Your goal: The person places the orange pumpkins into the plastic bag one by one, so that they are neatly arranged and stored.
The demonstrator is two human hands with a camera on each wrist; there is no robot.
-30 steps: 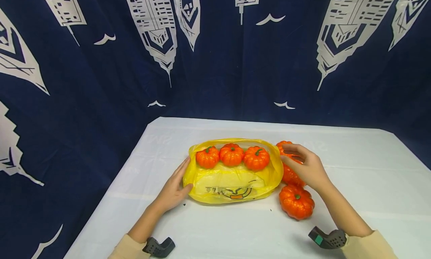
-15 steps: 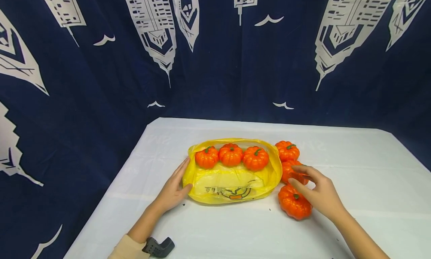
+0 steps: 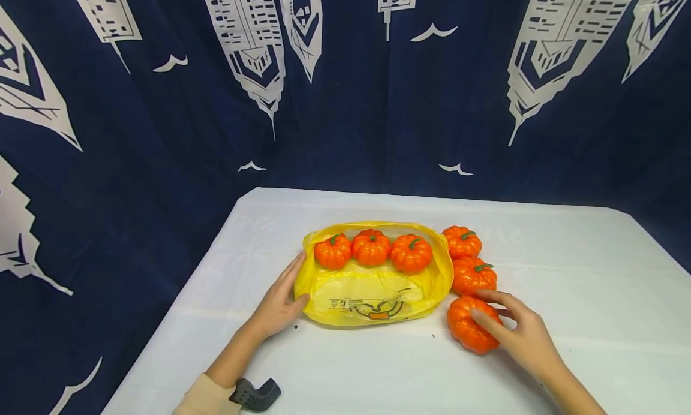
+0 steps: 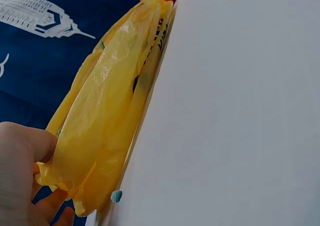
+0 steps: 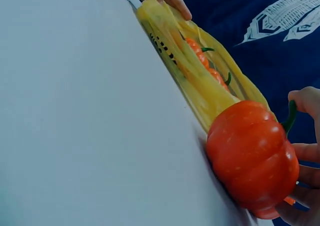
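Note:
A yellow plastic bag (image 3: 356,301), spread wide at the top, holds three small orange pumpkins, the middle one (image 3: 371,248) among them. My left hand (image 3: 278,307) rests against the bag's left end, fingers extended along it and thumb at the near side. On the right, my right hand (image 3: 520,331) reaches over the nearest loose pumpkin (image 3: 464,331), thumb across its top and fingers at its far side. In the right wrist view the thumb is right at the green stem (image 5: 290,117), with the fingers spread beside the pumpkin.
Two more loose pumpkins, a middle one (image 3: 472,277) and a far one (image 3: 460,242), line the bag's right end. They stand on a white-covered table (image 3: 367,373). A dark blue curtain (image 3: 345,115) with white building prints hangs behind it.
My right hand has come from the far loose pumpkin toward me, down to the nearest one. The left hand and the bag have stayed where they were.

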